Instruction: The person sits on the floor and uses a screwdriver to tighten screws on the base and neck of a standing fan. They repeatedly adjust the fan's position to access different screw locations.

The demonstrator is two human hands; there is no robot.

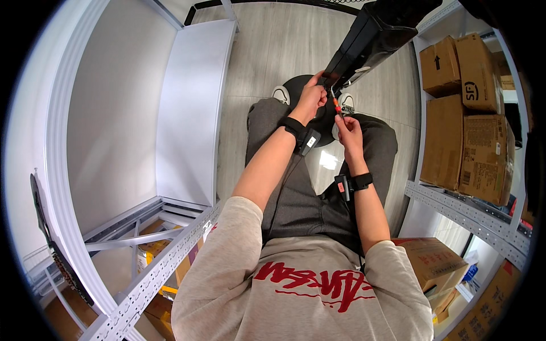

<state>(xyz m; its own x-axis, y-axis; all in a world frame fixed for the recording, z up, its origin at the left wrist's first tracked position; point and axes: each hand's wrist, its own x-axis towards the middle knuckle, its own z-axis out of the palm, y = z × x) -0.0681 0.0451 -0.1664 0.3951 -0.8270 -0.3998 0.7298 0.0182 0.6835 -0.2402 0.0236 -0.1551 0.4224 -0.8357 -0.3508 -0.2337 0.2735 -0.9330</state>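
A tall black glossy column [364, 48] leans away toward the upper right, its lower end close to my hands. Beneath it lies a round black base [297, 86], between my shoes. My left hand [311, 102] is closed at the column's lower end, and what its fingers hold is too small to make out. In my right hand [349, 135] is a slim tool with a red and orange handle [336, 104]. The tool points up and away from me, its thin tip near the column's bottom edge and beside my left fingers.
Cardboard boxes [443, 136] fill a metal shelf [466, 207] on my right, with another carton [431, 261] lower down. To the left is a white shelf panel [190, 113] and a perforated metal beam [162, 273]. Grey flooring [267, 42] runs beyond my feet.
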